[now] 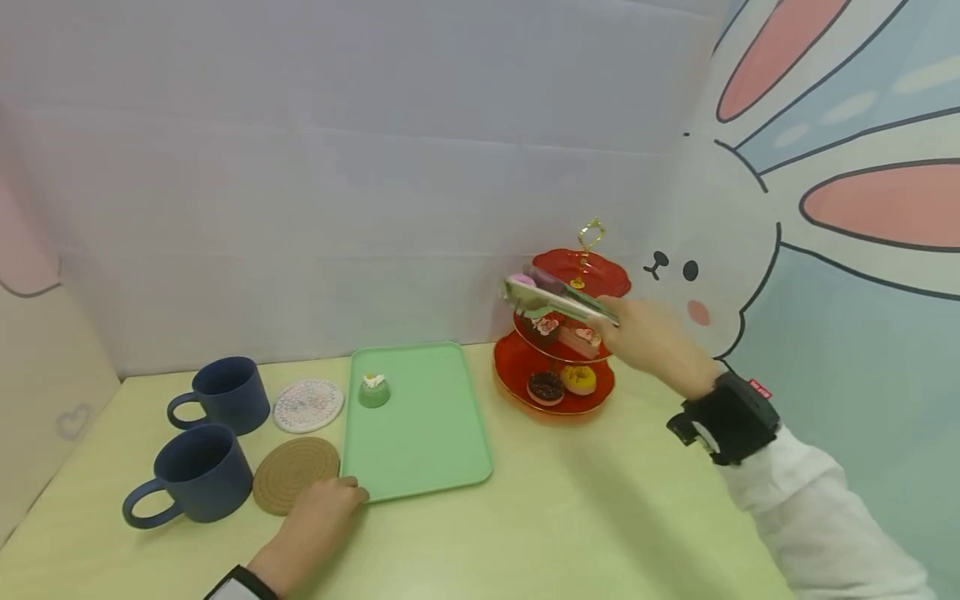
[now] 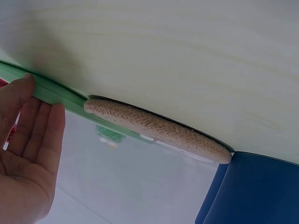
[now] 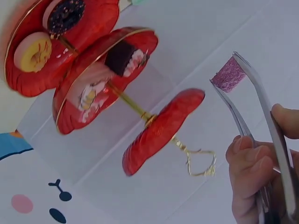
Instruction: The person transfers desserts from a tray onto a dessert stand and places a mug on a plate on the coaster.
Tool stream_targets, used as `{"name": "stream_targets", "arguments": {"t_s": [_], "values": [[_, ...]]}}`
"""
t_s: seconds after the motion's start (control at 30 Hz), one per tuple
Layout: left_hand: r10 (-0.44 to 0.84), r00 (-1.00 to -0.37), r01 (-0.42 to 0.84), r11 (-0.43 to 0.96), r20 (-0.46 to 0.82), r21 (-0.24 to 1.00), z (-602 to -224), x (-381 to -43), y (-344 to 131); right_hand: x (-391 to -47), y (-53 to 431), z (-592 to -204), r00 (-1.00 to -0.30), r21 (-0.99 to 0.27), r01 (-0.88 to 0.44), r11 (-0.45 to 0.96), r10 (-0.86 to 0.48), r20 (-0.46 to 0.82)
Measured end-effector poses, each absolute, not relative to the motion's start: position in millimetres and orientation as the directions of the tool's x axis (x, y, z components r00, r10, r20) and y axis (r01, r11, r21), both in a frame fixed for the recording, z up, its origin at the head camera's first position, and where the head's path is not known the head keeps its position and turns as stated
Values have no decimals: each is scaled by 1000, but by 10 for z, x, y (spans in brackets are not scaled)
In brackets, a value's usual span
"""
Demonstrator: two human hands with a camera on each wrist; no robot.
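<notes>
My right hand (image 1: pixel 648 337) grips metal tongs (image 3: pixel 267 109) in front of the upper part of a red three-tier stand (image 3: pixel 161 135). Between the tong tips is a small purple-pink piece (image 3: pixel 229 75), held clear of the tiers; its kind is unclear. At the near left corner of a light green tray (image 1: pixel 420 442), my left hand (image 1: pixel 322 512) holds the rim, thumb and fingertips on the edge in the left wrist view. A small green cake (image 1: pixel 374 393) with a white top sits in the tray's far left part.
Left of the tray lie a brown woven coaster (image 1: pixel 294 475) and a speckled white coaster (image 1: pixel 307 406), with two dark blue mugs (image 1: pixel 210 483) beside them. Cake slices fill the stand's middle tier; a chocolate donut (image 1: pixel 545 388) and a yellow donut (image 1: pixel 579 380) rest on the bottom one.
</notes>
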State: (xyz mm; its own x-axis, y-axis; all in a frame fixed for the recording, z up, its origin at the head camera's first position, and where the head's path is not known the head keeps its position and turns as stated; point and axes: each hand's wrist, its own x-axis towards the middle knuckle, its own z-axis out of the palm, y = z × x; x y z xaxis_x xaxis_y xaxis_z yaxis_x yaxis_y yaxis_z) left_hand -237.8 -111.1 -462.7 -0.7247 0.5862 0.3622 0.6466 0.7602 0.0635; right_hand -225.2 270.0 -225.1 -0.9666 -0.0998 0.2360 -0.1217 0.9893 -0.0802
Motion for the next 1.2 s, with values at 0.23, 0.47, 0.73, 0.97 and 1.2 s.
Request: {"name": "stream_targets", "arguments": {"t_s": [0.23,0.47,0.73,0.97,1.2], "values": [[572,-747,629,773,337,82,-4604,-2392,-1186,-2125,3051,-2055,-971,-63,-47,997,-31,237],[560,-759,617,782,333,91,-4583,-2396,-1234,-2112,3322,-2020,-971,-65,4,998,19,239],[547,-762,608,789,347,92,-4628,-2380,-1230,-2233,3476,-1997,-977,-14,7,1000,10,213],[553,-760,614,784,341,96,-4648,-2386,-1250,-2410,3466,-1981,-979,24,31,999,25,201],[559,-741,627,774,371,88,-4664,-2413,-1267,-2517,3437,-1980,-980,61,35,998,22,200]]}}
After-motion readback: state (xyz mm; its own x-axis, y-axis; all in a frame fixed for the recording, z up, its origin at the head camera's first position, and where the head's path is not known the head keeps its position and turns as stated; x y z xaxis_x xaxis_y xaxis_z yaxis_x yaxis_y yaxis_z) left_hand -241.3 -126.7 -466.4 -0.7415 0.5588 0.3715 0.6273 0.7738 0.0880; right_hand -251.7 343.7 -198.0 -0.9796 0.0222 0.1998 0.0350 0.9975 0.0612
